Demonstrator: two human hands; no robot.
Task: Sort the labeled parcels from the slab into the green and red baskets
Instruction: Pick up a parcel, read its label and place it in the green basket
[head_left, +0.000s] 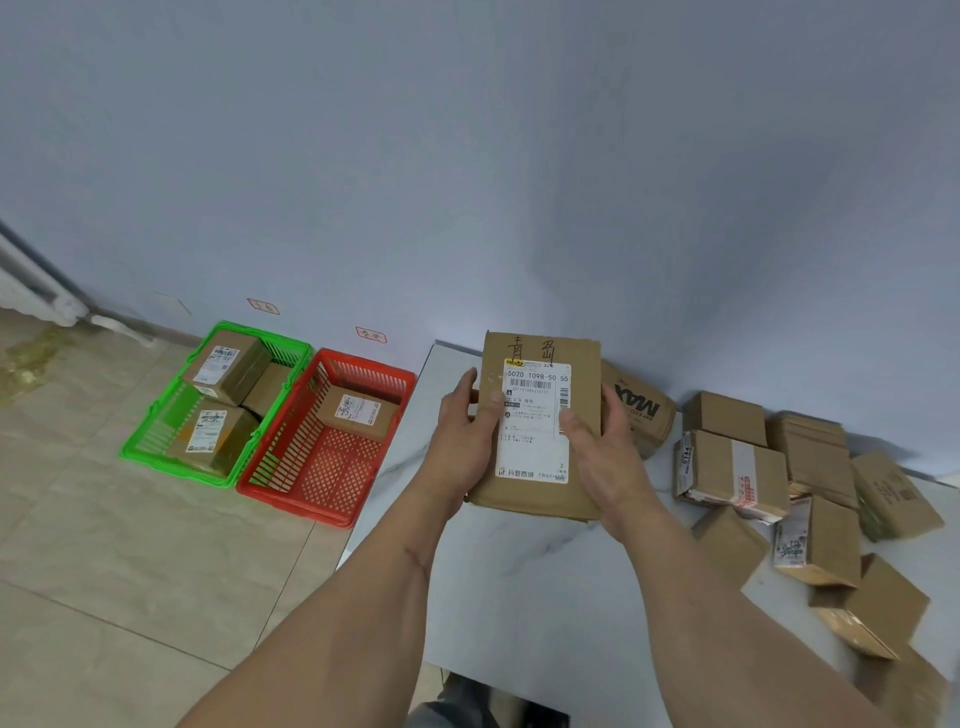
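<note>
I hold a flat cardboard parcel (540, 364) with a white shipping label and handwritten characters above the white slab (519, 582). My left hand (462, 431) grips its left edge, thumb on the label. My right hand (602, 447) grips its right edge, thumb on the label too. The green basket (156, 431) on the floor at left holds three parcels. Beside it on the right stands the red basket (332, 467), with one labeled parcel (358, 413) inside.
Several more cardboard parcels (737, 467) lie heaped on the slab's right side against the wall, one printed "MAX" (639, 410) behind the held parcel. Two small red-edged tags (371, 335) are stuck on the wall above the baskets. Tiled floor (130, 561) spreads to the left.
</note>
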